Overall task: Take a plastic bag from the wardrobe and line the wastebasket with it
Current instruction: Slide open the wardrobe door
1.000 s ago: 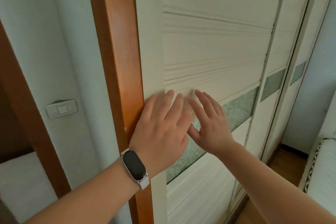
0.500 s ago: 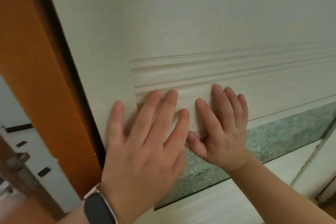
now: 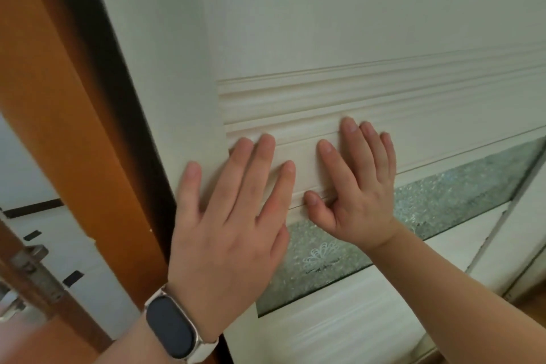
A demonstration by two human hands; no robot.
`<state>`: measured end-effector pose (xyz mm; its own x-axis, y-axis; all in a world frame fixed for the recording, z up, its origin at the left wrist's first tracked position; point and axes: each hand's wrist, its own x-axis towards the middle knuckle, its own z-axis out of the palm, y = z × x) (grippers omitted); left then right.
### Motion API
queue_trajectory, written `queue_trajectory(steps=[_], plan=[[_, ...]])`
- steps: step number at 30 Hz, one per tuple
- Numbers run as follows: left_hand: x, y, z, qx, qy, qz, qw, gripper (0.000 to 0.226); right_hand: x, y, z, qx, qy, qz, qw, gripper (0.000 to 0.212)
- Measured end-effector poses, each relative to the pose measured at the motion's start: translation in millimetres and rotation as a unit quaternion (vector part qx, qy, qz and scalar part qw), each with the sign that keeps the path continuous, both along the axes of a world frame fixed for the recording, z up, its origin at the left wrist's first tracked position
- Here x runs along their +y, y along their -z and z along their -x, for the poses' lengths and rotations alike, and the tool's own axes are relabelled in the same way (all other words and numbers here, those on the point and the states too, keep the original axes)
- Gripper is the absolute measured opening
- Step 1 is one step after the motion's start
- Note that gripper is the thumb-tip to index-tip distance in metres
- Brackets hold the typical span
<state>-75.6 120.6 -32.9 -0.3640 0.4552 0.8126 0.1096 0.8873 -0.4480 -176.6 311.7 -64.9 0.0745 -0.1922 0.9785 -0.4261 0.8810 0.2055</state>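
The cream sliding wardrobe door (image 3: 310,29) fills most of the view, with ribbed mouldings and a frosted green glass strip (image 3: 461,189) across it. My left hand (image 3: 227,227), a dark smartwatch on its wrist, lies flat on the door near its left edge, fingers spread. My right hand (image 3: 357,186) presses flat beside it, thumb hooked under a moulding ridge. A dark gap (image 3: 118,115) shows between the door's left edge and the orange wooden frame (image 3: 53,103). No plastic bag or wastebasket is in view.
An open wooden room door with a metal latch plate (image 3: 29,272) stands at the lower left. A second wardrobe panel (image 3: 520,233) sits at the right, with a patch of wooden floor at the bottom right corner.
Both hands moved from hovering to pressing flat on the door. The door has slid right, opening a widening dark gap at the orange frame. The view has come closer.
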Motion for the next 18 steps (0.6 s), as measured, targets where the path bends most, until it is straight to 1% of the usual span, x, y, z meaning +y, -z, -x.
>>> queue_trajectory(steps=[7, 11, 18], plan=[[6, 1, 14, 0.032, 0.041, -0.017, 0.999, 0.045, 4, -3, 2, -0.007, 0.022, -0.003, 1.0, 0.06], [20, 3, 18, 0.034, 0.056, -0.023, 0.998, 0.043, 18, -4, 5, -0.01, 0.03, -0.008, 0.999, 0.059], [55, 4, 32, 0.056, 0.045, -0.012, 0.997, 0.043, 54, -2, 17, -0.001, 0.022, -0.003, 1.0, 0.06]])
